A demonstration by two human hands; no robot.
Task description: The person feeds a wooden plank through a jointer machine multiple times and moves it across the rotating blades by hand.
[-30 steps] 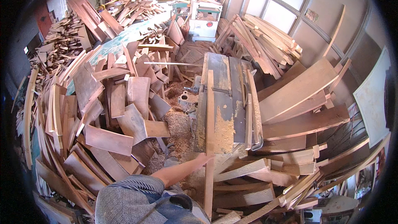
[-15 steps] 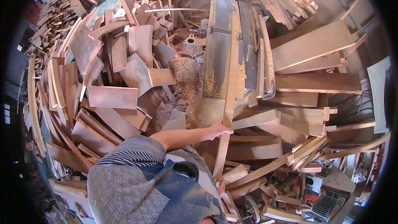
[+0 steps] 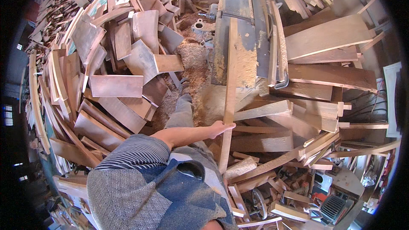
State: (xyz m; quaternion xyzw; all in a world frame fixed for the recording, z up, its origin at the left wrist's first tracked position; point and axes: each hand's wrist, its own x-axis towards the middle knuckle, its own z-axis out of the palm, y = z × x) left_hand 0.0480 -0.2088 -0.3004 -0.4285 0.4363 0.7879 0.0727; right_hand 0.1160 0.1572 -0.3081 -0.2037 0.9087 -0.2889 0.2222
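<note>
A long, narrow wooden strip (image 3: 230, 72) slants from beside my body over the near part of a metal woodworking machine table (image 3: 219, 51). My left hand (image 3: 221, 128) is closed around the strip near its lower part, thumb across it. Its far end lies above the flat bed, which is dusted with yellowish sawdust. Beside my apron, near the strip's lower end, only a sliver of my right hand (image 3: 225, 182) shows; its fingers are hidden. Part of my right forearm (image 3: 211, 225) appears at the lower edge.
Loose boards (image 3: 117, 86) are heaped on my left. More planks (image 3: 330, 38) are stacked right of the machine. Wood shavings (image 3: 191, 55) cover the floor left of it. Curved pieces (image 3: 277, 164) and a grey grilled motor (image 3: 334, 208) lie at lower right.
The strip has drawn back toward me along the machine bed, its far end now nearer. My left hand has shifted slightly left and up with it. My right hand is more hidden. The view has shifted slightly.
</note>
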